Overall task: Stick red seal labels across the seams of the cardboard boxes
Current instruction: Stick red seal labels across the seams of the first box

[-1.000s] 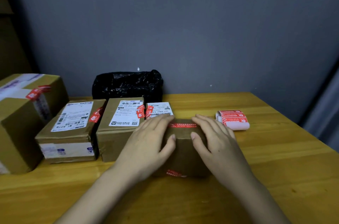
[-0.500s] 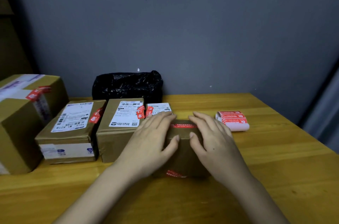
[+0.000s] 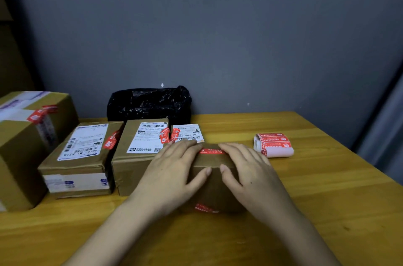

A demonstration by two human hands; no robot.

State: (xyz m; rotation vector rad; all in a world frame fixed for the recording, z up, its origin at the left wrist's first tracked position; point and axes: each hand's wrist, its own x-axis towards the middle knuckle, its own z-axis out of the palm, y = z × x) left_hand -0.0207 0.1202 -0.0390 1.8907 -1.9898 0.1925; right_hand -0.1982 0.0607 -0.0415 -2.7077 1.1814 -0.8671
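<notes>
- Two hands lie flat on the small cardboard box [image 3: 214, 180] at the middle of the bench [image 3: 327, 211]: the left hand [image 3: 172, 175] on its left half, the right hand [image 3: 250, 176] on its right half, fingers straight and spread, thumbs nearly meeting on the top face. Neither hand pinches anything.
- One red seal label [image 3: 212, 151] shows between the fingertips at the box's far top edge; a second red seal label [image 3: 205, 208] sits low on the near face, by the bench. Whether either lies exactly over a seam cannot be told, since the hands cover most of the top.
- The step in hand appears to be pressing the far label down. To do it well, the fingers should rub outward from the label's middle toward both ends, so no bubble or lifted corner is left, and follow it over the edge onto the far face.
- The box is light and could slide; steady downward pressure from the palms should hold it.
- Several sealed boxes stand to the left, the nearest brown parcel [image 3: 139, 156] just beside the left hand.
- The label roll [image 3: 273, 144] lies to the right, near the right hand, ready for the next box.
</notes>
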